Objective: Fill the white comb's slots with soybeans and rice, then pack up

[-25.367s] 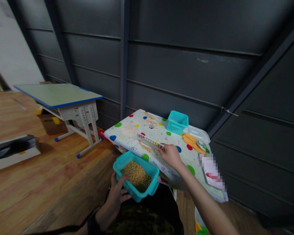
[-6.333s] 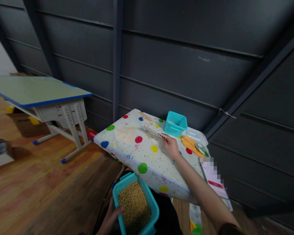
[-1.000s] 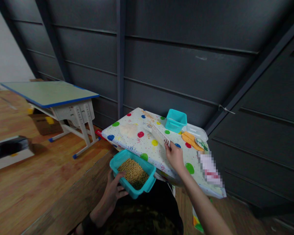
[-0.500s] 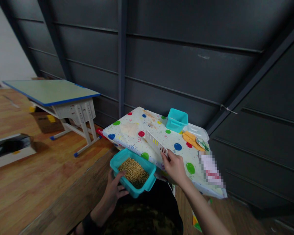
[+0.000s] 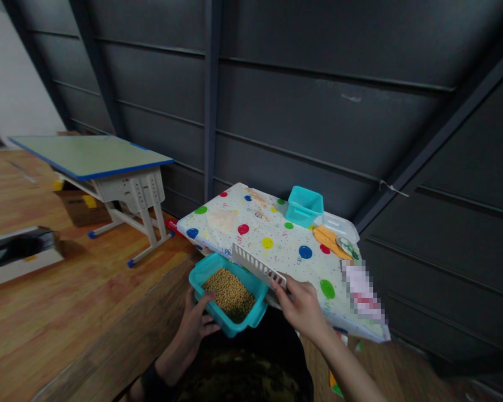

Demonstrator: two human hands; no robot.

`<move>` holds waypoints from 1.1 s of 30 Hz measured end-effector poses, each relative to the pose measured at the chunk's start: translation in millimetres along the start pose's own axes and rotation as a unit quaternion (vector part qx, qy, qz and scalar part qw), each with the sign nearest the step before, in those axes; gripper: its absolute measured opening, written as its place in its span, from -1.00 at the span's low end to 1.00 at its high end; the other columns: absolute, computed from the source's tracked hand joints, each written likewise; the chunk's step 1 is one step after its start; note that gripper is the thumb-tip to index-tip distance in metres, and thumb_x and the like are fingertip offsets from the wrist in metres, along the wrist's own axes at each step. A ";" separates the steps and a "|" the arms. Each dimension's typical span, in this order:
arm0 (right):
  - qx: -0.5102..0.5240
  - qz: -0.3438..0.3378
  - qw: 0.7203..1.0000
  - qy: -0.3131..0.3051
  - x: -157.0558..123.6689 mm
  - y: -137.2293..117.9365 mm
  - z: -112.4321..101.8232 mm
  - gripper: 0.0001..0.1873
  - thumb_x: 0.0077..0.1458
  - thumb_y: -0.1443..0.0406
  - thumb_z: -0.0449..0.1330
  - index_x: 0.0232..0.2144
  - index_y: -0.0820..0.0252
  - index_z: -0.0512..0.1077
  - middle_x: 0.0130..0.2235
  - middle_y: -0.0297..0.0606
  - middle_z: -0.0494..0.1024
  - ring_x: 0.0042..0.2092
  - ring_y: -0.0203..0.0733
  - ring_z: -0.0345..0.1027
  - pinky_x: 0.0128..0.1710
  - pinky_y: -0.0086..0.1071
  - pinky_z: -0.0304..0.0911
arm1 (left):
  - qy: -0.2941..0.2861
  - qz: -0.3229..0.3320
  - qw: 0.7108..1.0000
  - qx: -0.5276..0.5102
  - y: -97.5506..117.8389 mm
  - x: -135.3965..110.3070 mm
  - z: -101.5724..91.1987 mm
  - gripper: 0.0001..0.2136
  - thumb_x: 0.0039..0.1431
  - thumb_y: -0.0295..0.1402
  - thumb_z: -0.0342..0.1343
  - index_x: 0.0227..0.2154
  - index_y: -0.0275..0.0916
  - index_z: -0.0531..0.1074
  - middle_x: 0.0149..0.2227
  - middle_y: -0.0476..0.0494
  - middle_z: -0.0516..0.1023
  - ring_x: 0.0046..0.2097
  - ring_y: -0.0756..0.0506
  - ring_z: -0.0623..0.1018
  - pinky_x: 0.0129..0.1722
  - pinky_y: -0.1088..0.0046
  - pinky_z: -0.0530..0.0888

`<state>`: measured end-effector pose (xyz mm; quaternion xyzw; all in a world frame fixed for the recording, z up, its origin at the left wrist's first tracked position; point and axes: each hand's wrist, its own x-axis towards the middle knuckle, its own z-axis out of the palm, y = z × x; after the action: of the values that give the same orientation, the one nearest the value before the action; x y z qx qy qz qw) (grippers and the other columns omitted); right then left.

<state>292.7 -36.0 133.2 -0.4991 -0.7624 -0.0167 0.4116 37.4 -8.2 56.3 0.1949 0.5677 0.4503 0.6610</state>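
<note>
Tablecloth (image 5: 287,248); left fingers (image 5: 204,301) tight on tub (image 5: 230,328) of beans (image 5: 229,289), right fingers (image 5: 279,290) on slotted strip (image 5: 257,269)

Pale-green desk (image 5: 88,153) near a dark panelled wall (image 5: 318,111), cardboard box (image 5: 76,211) below.

Bean container (image 5: 233,329), far rim partly hidden

Teal tub (image 5: 256,314), tan beans (image 5: 228,293), white strip (image 5: 256,267), balloon-print tablecloth (image 5: 284,243)
</note>
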 end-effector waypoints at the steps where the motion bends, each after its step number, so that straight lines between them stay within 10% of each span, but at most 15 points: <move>1: -0.004 0.003 1.000 0.008 -0.1 1.5 -0.4 -0.72 0.52 0.21 0.15 -0.11 0.13 0.67 -0.43 -0.29 0.70 -0.51 -0.17 0.56 -0.41 -0.40 0.42 | 0.002 -0.002 1.000 0.002 -0.2 0.0 -0.2 -0.34 0.28 -0.22 0.30 0.35 0.06 0.12 -0.06 -0.12 0.59 -0.54 -0.03 0.58 -0.46 0.26 0.66; 10: -0.079 0.055 0.995 0.034 17.2 34.2 12.6 -0.63 0.50 0.20 0.07 -0.15 0.15 0.67 -0.45 -0.21 0.71 -0.49 -0.10 0.61 -0.45 -0.40 0.35 | -0.023 -0.003 0.999 0.024 -8.0 10.9 -9.0 -0.36 0.33 -0.14 0.30 0.35 0.07 0.10 -0.06 -0.09 0.54 -0.43 -0.09 0.66 -0.42 0.28 0.68; 22: -0.008 -0.001 1.000 0.008 5.6 16.5 17.8 -0.66 0.50 0.22 0.12 0.02 0.08 0.70 -0.20 -0.17 0.82 -0.32 -0.08 0.72 -0.28 -0.34 0.54 | -0.011 0.013 1.000 0.011 -11.0 27.5 -17.5 -0.25 0.27 -0.14 0.37 0.40 0.10 0.09 -0.19 -0.03 0.53 -0.45 -0.12 0.65 -0.44 0.27 0.67; 33: -0.114 0.145 0.983 0.022 77.2 91.9 12.8 -0.73 0.33 0.18 0.14 -0.32 0.12 0.59 -0.45 -0.18 0.67 -0.45 -0.03 0.54 -0.40 -0.35 0.27 | 0.001 -0.005 1.000 -0.003 -4.6 21.8 -14.7 -0.32 0.32 -0.20 0.33 0.38 0.08 0.12 -0.04 -0.16 0.59 -0.39 -0.15 0.72 -0.39 0.20 0.72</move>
<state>343.5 73.4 139.1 -0.6479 -0.6656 -0.0546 0.3663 24.4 3.5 36.1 0.1896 0.5679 0.4485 0.6636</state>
